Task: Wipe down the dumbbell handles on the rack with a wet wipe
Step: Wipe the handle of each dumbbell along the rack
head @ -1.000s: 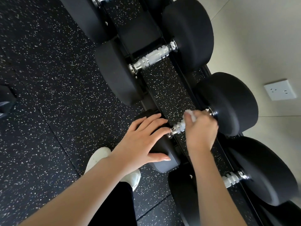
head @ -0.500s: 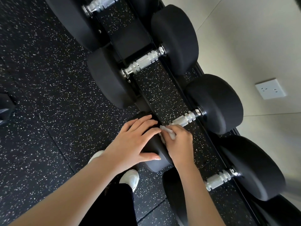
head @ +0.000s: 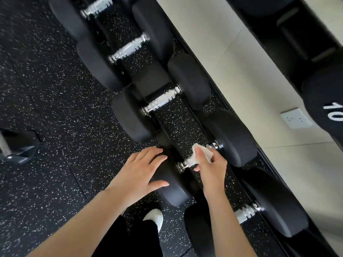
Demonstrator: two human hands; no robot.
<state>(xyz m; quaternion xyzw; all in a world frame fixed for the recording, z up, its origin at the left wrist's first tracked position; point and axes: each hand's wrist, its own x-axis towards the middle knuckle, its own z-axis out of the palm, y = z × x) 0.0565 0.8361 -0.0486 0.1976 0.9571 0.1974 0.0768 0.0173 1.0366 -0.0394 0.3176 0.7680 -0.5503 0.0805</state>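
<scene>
White wipe (head: pixel 201 154) is wrapped over the chrome handle (head: pixel 185 164) of the dumbbell under my hands, covering roughly its middle; bare knurled metal shows at both ends. My right hand (head: pixel 210 168) pinches the wipe onto the handle, thumb on top, fingers curled underneath. My left hand (head: pixel 140 170) lies flat with fingers spread on the near head (head: pixel 172 188) of the same dumbbell, thumb pointing toward the right hand. It presses on the head, grips nothing. The far head (head: pixel 230 138) sits just past my right fingertips.

Rack (head: pixel 178 123): dumbbells in a row running away from me, speckled rubber strip beneath the handles. Next handle (head: pixel 161 100) beyond my hands is bare chrome, another (head: pixel 130 48) past that, a third at the top edge, blurred. One more handle (head: pixel 247 212) lies to the right of my right forearm, closer to me.

Beyond the right hand, past the rack: pale wall (head: pixel 241 71) with a white socket (head: pixel 295 118). A black weight marked "10" (head: pixel 328 101) sits further right. Below my left forearm: white shoe (head: pixel 155 217) on the black speckled floor (head: pixel 46 108).
</scene>
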